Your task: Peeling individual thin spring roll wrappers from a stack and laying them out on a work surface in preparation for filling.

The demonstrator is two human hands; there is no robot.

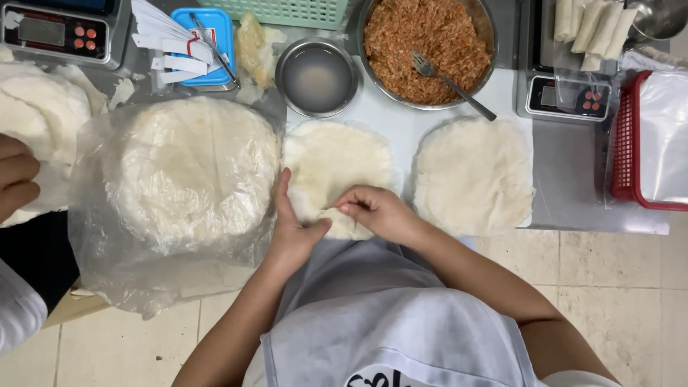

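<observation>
A round white wrapper lies on the board in front of me, its near edge folded up into a small roll. My left hand pinches the left end of that roll, thumb pointing away. My right hand presses its fingertips on the right end of the fold. A second flat wrapper lies to the right, untouched. Beyond them stands a metal bowl of orange-brown shredded filling with a fork in it.
A plastic-wrapped stack of wrappers sits at left, a small bowl of cloudy water behind. Two scales, finished rolls, a red basket and a blue tray ring the table. Another person's hand is at far left.
</observation>
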